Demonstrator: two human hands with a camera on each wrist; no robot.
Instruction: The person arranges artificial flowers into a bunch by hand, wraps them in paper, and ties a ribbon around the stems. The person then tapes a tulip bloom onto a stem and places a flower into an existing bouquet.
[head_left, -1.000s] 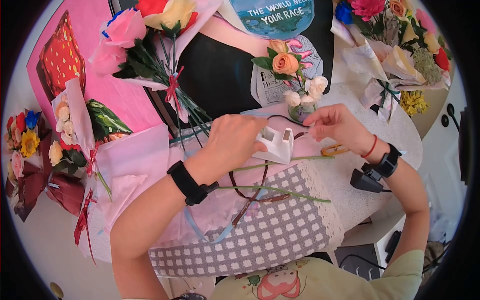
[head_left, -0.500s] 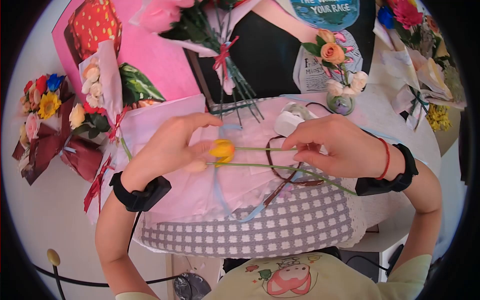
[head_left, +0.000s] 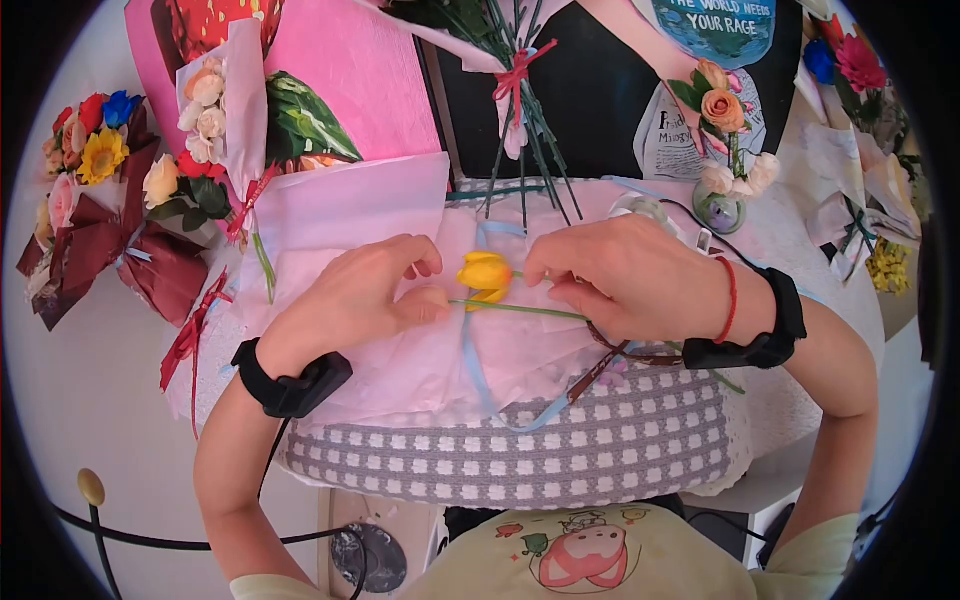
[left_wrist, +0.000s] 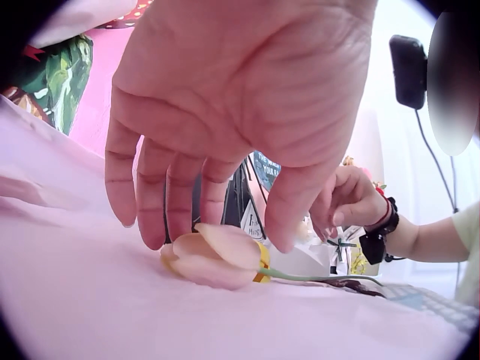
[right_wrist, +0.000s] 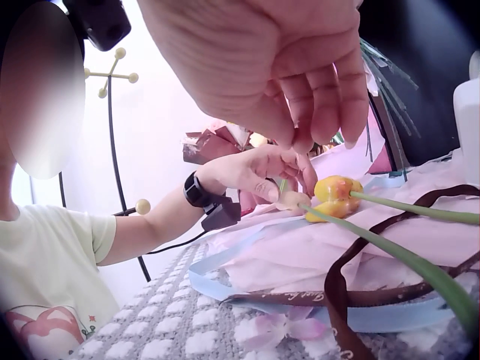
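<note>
My left hand (head_left: 360,290) hovers with loosely bent, parted fingers at the left of the flower heads. In the left wrist view its fingertips hang right around a pale peach tulip (left_wrist: 217,256) lying on pink paper. Beside that flower lies a yellow tulip (head_left: 485,275), its green stem (right_wrist: 405,206) running right. My right hand (head_left: 625,275) is over the stems, fingers slightly curled; the right wrist view shows them above the yellow tulip with nothing between them. The pale tulip's head is mostly hidden by my left thumb in the head view.
Pink wrapping paper (head_left: 370,370), a blue ribbon (head_left: 475,375) and a brown ribbon (right_wrist: 337,300) lie on the checked cloth (head_left: 520,465). Stems of a red-tied bouquet (head_left: 530,130) hang over the back. A small glass vase (head_left: 718,212) of roses stands back right, near the white tape dispenser (head_left: 640,208).
My left hand has left the tape dispenser and come to the tulips. My right hand has come from near the vase to the stems, then closer to the yellow tulip's head. The view has shifted.
</note>
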